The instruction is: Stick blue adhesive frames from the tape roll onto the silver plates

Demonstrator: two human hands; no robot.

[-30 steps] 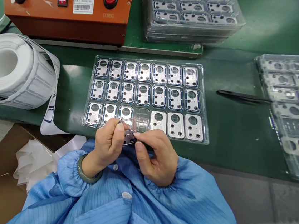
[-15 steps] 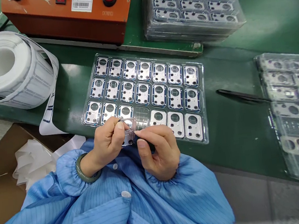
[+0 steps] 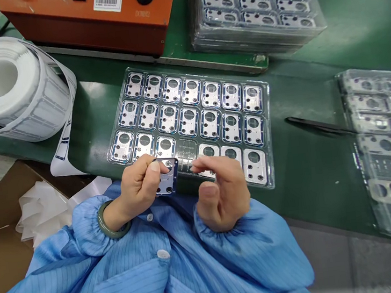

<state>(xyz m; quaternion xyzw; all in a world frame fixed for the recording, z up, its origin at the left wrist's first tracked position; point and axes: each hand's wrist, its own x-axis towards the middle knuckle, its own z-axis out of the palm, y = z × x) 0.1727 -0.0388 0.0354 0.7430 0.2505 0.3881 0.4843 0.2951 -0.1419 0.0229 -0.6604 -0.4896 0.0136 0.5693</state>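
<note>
Your left hand (image 3: 138, 188) pinches a blue-edged metal plate (image 3: 166, 175) between thumb and fingers, just beside the empty pocket (image 3: 186, 154) in the near row of the clear blister tray (image 3: 271, 156). Your right hand (image 3: 222, 193) hangs half-curled, holding nothing, over that row. Tweezers (image 3: 320, 125) lie right of the tray on the green bench mat (image 3: 307, 171).

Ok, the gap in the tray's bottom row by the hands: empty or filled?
Empty: the pocket shows only bare clear plastic with no part in it, while the left hand holds a part close by.
</note>
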